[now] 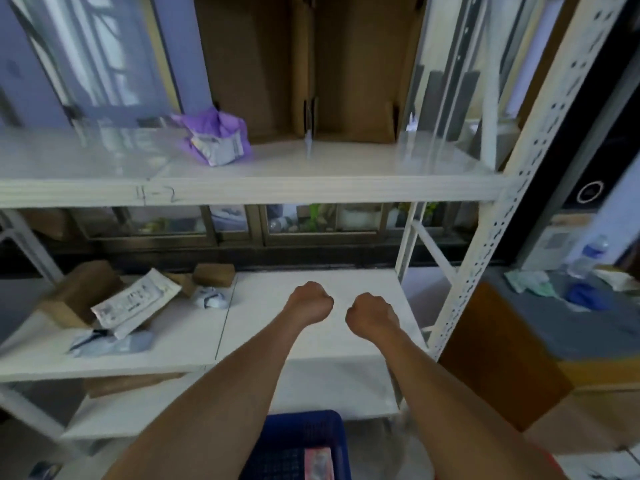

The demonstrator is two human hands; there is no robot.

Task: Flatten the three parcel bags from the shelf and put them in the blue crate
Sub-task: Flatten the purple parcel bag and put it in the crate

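Observation:
A crumpled purple parcel bag (pixel 215 137) with a white label lies on the upper shelf (pixel 311 188), left of centre. My left hand (pixel 308 301) and my right hand (pixel 372 313) hover side by side over the bare right part of the middle shelf (pixel 311 341). Both are curled into fists and hold nothing. The blue crate (pixel 301 441) stands on the floor below, between my forearms, with a pinkish parcel (pixel 318 462) inside it. A small crumpled white bag (pixel 209 296) lies on the middle shelf, left of my hands.
On the middle shelf's left side sit brown cardboard boxes (pixel 83 292), a white labelled envelope (pixel 135 303) and a grey flat bag (pixel 114 342). Tall cardboard (pixel 304 64) stands behind the upper shelf. A perforated white upright (pixel 498 220) borders the right; beyond it a table holds a water bottle (pixel 588 256).

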